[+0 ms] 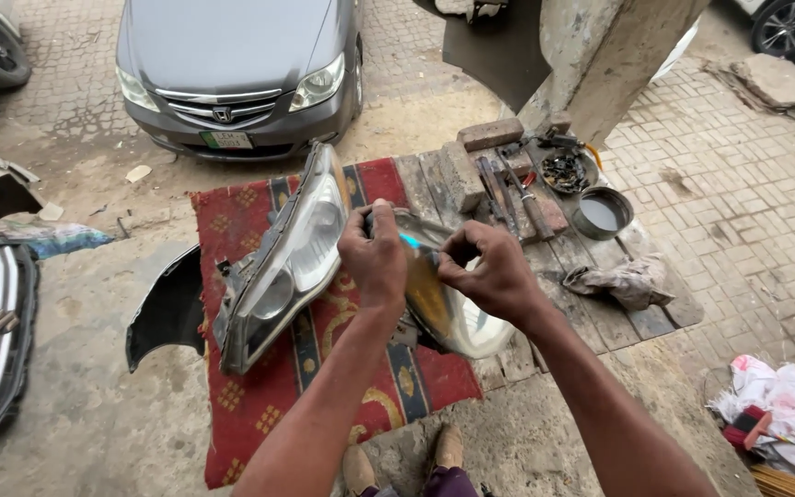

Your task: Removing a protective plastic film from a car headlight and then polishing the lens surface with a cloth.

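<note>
Left hand, right hand both closed, gripping yellowed headlight over rug.

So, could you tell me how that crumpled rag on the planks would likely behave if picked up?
The rag lies in soft folds, so it would probably droop limply. It looks thin, likely light. Being bunched cloth, it shouldn't roll or slip.

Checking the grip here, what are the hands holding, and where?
Both hands, left hand and right hand, grip the yellowed headlight by its upper end.
</note>
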